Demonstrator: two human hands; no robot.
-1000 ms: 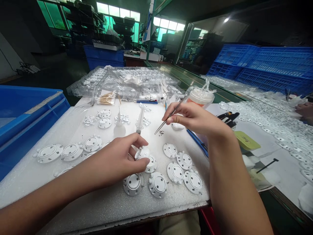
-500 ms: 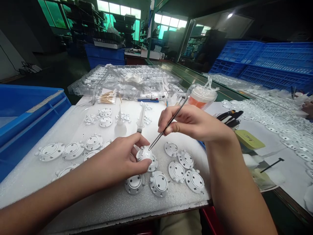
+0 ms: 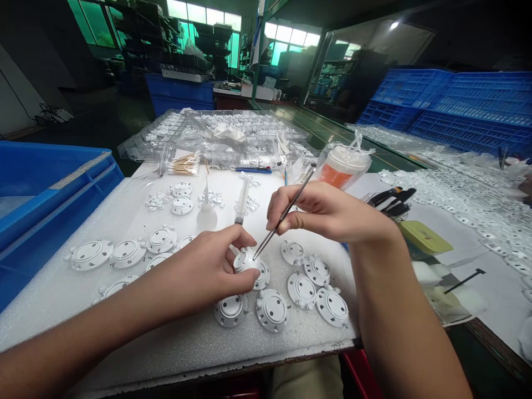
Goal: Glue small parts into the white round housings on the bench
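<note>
A small white round plastic part [image 3: 245, 259] is pinched between the thumb and fingers of my left hand [image 3: 222, 263], held just over the foam sheet. My right hand [image 3: 307, 210] grips metal tweezers [image 3: 286, 211], whose tips point down and meet the part's near right side; whether they hold a tiny piece I cannot tell. Similar white discs with two dark holes lie around, such as one disc [image 3: 272, 310] below my hands and another [image 3: 301, 289] to the right. Behind my left hand are a syringe [image 3: 241, 200] and a squeeze bottle [image 3: 206, 213].
A white foam sheet [image 3: 166, 349] covers the table. Cotton swabs [image 3: 185, 163], clear trays of white parts [image 3: 166, 130] and a bagged cup [image 3: 343, 163] stand at the back. A blue crate [image 3: 54, 194] is left; a yellow-green box [image 3: 426, 238] sits right.
The tweezers have tilted slightly and their tips have shifted a little down onto the white part. My left hand keeps its hold; the whole view has shifted slightly.
</note>
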